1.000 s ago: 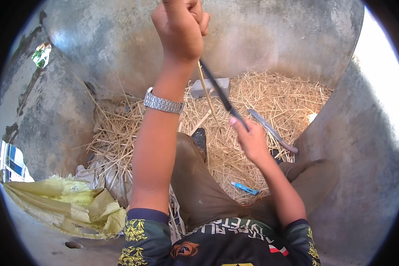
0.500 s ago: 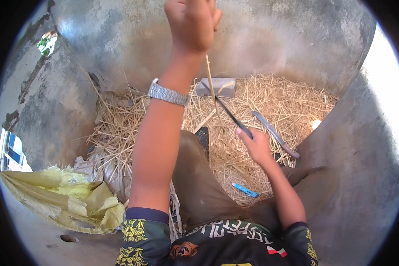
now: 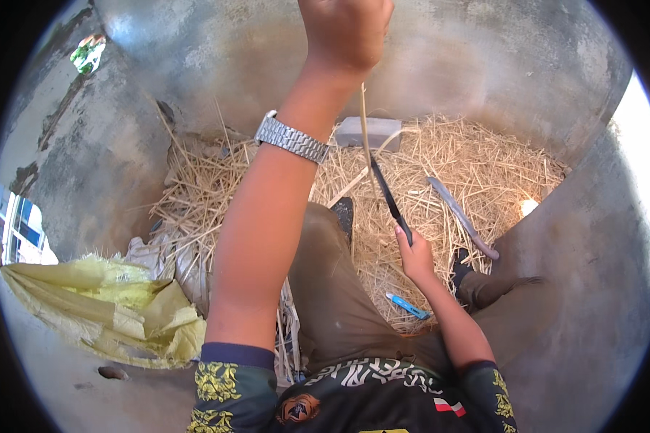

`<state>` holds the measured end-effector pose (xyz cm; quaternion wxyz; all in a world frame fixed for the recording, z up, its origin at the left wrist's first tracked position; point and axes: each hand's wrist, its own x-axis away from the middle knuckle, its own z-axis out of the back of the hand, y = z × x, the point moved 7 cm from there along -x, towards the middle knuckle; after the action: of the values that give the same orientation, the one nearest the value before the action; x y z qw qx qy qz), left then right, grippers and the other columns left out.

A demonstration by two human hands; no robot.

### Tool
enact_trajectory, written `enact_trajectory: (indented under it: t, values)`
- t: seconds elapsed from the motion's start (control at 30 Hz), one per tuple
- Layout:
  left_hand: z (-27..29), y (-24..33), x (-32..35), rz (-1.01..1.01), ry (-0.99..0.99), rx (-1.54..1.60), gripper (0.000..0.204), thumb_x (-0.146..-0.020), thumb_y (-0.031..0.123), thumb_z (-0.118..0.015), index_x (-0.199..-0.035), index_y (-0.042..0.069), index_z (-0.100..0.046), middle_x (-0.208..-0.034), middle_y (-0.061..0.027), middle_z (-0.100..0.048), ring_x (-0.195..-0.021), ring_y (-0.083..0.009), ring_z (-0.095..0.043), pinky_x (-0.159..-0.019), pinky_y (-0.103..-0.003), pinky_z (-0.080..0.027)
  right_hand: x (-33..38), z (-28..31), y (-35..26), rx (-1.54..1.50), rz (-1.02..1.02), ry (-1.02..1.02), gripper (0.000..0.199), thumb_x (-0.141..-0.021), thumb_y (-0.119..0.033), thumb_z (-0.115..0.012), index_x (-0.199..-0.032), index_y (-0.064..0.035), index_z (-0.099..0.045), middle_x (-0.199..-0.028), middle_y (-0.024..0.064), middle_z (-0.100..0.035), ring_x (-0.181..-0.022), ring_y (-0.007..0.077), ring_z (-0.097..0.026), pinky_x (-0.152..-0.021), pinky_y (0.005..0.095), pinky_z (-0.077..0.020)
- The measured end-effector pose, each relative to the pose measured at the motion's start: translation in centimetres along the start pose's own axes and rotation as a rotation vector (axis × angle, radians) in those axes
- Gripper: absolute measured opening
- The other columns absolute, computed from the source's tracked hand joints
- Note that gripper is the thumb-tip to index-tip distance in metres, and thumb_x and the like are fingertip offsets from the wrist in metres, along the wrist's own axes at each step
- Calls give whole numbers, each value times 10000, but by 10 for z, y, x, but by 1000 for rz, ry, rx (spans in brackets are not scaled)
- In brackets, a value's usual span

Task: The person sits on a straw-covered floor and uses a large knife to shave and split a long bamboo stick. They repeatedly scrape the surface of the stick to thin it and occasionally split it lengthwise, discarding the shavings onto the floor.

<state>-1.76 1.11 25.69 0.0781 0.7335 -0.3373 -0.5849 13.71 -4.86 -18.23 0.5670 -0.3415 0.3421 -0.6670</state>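
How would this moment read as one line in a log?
left hand: raised, grip unclear | right hand: holds black knife near pale strip | nearby: long grey knife, blue cutter, straw

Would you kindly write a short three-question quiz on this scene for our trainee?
1. True or false: the right hand is empty.
2. On which wrist is the silver metal-link watch? A) left; B) right; C) neither.
3. Fill in the blank: the slim light-blue cutter lies on pale, dry ____.

Key:
1. False; it grips a slim, dark knife.
2. A.
3. straw.
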Motion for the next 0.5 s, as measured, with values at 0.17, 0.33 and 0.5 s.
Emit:
enact_trajectory:
  t: [0.17,0.33,0.5]
  values:
    - [20,-2,12,-65,262,-331,559,-1050,573,-369,-657,180,-314,-572,68,-278,-465,-54,-270,-419,-232,-240,9,11,-17,99,8,5,565,-982,-562,-505,-875,-25,-649,-604,170,-608,-609,338,-654,-615,450,-498]
    - [6,-6,30,-6,108,-214,570,-1034,606,-375,-655,187,-301,-553,72,-268,-437,-67,-234,-400,-244,-224,11,22,-25,-291,69,11,537,-967,-515,-606,-696,-52,-583,-551,4,-495,-495,124,-475,-485,322,-385]
    - [17,-16,25,80,-81,-65,576,-1023,627,-380,-651,194,-305,-518,73,-247,-403,-66,-195,-372,-246,-203,26,114,-153,-684,281,182,472,-996,-471,-589,-715,-98,-522,-573,-77,-438,-501,31,-395,-440,244,-295]
